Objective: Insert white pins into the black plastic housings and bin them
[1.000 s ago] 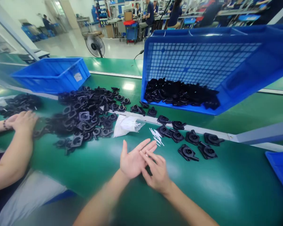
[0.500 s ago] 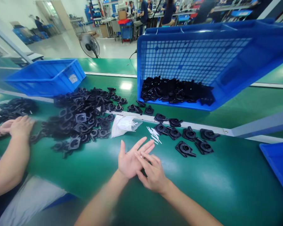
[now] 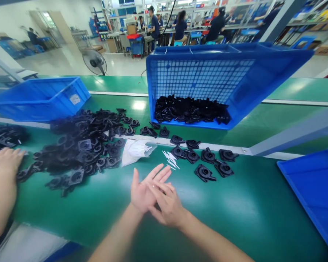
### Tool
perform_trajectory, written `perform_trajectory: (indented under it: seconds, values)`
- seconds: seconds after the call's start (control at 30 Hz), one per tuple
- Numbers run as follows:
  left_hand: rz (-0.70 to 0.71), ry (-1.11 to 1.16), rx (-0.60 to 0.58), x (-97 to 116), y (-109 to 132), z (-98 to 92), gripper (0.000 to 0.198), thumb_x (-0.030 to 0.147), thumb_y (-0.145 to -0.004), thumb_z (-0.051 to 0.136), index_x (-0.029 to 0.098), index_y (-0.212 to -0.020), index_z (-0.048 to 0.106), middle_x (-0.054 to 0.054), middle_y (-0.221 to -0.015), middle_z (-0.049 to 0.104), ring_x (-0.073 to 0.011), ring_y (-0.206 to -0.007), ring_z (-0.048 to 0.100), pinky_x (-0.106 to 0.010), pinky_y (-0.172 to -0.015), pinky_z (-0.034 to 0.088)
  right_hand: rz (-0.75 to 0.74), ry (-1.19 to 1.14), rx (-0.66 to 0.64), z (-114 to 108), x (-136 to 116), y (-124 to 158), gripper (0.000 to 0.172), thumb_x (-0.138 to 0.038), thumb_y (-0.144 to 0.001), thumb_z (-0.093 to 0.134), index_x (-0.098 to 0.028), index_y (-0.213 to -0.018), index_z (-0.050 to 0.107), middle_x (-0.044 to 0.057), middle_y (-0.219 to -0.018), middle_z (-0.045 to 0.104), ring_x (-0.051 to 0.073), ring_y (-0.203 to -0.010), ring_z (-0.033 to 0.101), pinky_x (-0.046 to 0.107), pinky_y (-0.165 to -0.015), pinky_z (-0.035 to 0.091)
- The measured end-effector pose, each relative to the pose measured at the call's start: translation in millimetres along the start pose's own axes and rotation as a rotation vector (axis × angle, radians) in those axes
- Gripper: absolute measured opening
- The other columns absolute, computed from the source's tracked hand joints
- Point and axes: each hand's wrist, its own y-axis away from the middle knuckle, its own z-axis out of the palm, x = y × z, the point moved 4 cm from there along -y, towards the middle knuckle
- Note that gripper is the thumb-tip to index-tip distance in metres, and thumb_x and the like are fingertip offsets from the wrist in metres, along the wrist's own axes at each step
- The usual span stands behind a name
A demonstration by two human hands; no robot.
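Observation:
My left hand (image 3: 143, 191) is palm up over the green table (image 3: 104, 214), its fingers spread. Across its palm lies my right hand (image 3: 168, 205), fingertips touching it; a tiny white spot shows at those fingertips, too small to name. Just beyond my hands are loose white sticks (image 3: 170, 160) and an open plastic bag (image 3: 136, 151) of more white sticks. Several black plastic parts (image 3: 205, 172) lie spread out to the right of the sticks. A large heap of similar black parts (image 3: 84, 145) is on the left.
A tilted blue crate (image 3: 235, 83) with black parts stands behind. Another blue bin (image 3: 35, 102) sits back left, and a third (image 3: 311, 189) at the right edge. A co-worker's hand (image 3: 7, 160) is at far left, near a second black heap (image 3: 7, 136).
The view has shifted, so the table's contents appear further left. My hands stay together, the right fingertips still on the left palm. The co-worker's two hands have moved left in view.

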Motion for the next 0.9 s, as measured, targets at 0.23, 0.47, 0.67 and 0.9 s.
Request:
perform_trajectory:
  seconds: [0.23, 0.47, 0.67, 0.9]
  values:
    - [-0.120, -0.300, -0.055, -24.9, 0.7, 1.6, 0.077, 0.068, -0.083, 0.027, 0.010, -0.132, 0.042, -0.015, -0.142, 0.035, -0.0303, -0.135, 0.020, -0.044, -0.110, 0.011, 0.338, 0.059, 0.177, -16.9, 59.2, -10.0, 0.050, -0.027, -0.091, 0.039, -0.016, -0.139, 0.030, 0.011, -0.130, 0.049, 0.024, -0.120, 0.041, 0.041, -0.095, 0.035]
    - [-0.043, -0.306, 0.155, -8.0, -5.7, -15.2, 0.065, 0.061, -0.086, 0.031, 0.012, -0.123, 0.052, -0.017, -0.135, 0.044, -0.0320, -0.131, 0.030, -0.047, -0.105, 0.020, 0.506, 0.342, 0.146, -11.8, 143.3, -22.3, 0.047, -0.033, -0.090, 0.044, -0.007, -0.129, 0.042, 0.019, -0.116, 0.056, 0.030, -0.111, 0.048, 0.047, -0.089, 0.041]
    - [0.010, -0.337, 0.335, -2.2, -8.0, -27.5, 0.035, 0.033, -0.080, 0.054, 0.014, -0.110, 0.061, -0.016, -0.128, 0.052, -0.0291, -0.125, 0.040, -0.042, -0.102, 0.027, 0.483, 0.371, 0.148, -0.1, 162.2, -17.2, 0.034, -0.025, -0.091, 0.039, -0.007, -0.118, 0.049, 0.017, -0.101, 0.062, 0.027, -0.095, 0.057, 0.044, -0.081, 0.046]
    - [0.003, -0.501, 0.415, -9.2, -8.2, -33.7, 0.039, 0.009, -0.059, 0.052, 0.010, -0.094, 0.069, -0.017, -0.115, 0.062, -0.0289, -0.113, 0.053, -0.042, -0.103, 0.029, 0.500, 0.232, 0.243, -8.0, 160.3, -10.6, 0.033, -0.020, -0.092, 0.035, -0.011, -0.121, 0.046, 0.012, -0.097, 0.063, 0.025, -0.093, 0.057, 0.042, -0.080, 0.048]
